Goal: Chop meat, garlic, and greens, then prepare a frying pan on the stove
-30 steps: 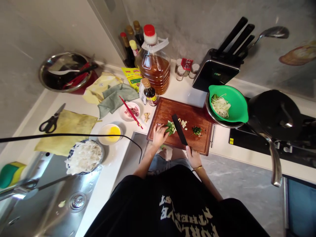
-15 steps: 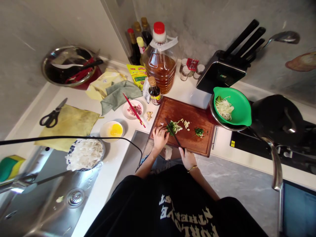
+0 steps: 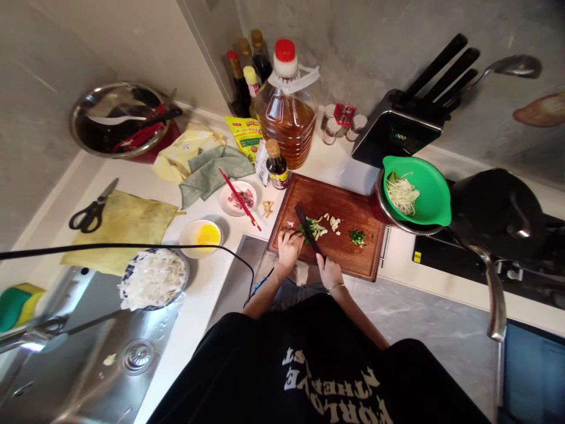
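On the wooden cutting board (image 3: 339,256), my right hand (image 3: 329,272) is closed round the handle of a dark kitchen knife (image 3: 309,228). Its blade lies across green leafy vegetable pieces (image 3: 318,227). My left hand (image 3: 290,246) presses the leafy greens with bent fingers, just left of the blade. Part of what those fingers hold is hidden beneath them. Chopped garlic (image 3: 334,224) lies right of the knife, and a small heap of minced green herbs (image 3: 356,237) sits farther right.
Left of the board stand a plate of chopped meat (image 3: 226,203) with red chopsticks (image 3: 238,197), a bowl of egg (image 3: 185,237) and a bowl of white noodles (image 3: 154,280). A green colander (image 3: 430,194) and a lidded pan (image 3: 497,212) stand right. A sauce bottle (image 3: 277,168) borders the board.
The knife has tilted so its blade shows broader, and my right hand has moved slightly up and left with it. My left hand stays on the greens, with little movement.
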Motion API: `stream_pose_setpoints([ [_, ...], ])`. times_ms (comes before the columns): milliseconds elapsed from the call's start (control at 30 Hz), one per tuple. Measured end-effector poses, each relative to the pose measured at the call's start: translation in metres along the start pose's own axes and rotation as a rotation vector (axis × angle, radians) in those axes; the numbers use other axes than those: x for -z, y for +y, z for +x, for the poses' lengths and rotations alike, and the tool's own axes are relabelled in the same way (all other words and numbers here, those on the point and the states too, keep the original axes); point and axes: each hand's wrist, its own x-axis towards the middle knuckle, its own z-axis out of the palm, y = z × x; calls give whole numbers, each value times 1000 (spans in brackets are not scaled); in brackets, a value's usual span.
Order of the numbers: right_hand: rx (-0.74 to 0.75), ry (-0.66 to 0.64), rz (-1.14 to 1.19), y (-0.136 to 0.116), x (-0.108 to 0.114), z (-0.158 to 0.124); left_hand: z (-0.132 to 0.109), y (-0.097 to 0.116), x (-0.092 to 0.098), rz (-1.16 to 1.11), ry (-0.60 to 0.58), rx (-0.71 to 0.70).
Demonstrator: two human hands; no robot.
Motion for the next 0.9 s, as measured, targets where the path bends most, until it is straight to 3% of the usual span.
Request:
stream_pose_setpoints([
  [200, 54, 54, 116, 1, 1, 19, -1, 6, 2, 46, -2, 18],
  [367, 64, 126, 340, 21, 27, -4, 18, 10, 4, 28, 74, 38],
  [533, 22, 173, 443, 42, 53, -31, 54, 28, 22, -10, 212, 52],
  [633, -13, 240, 580, 52, 63, -44, 92, 60, 34, -117, 278, 14],
  [733, -51, 320, 788, 64, 77, -54, 143, 107, 33, -242, 238, -128],
  [800, -56, 382, 909, 74, 90, -57, 182, 142, 19, -277, 151, -258],
  [900, -70, 482, 1020, 94, 113, -53, 243, 189, -23, -250, -72, -457],
])
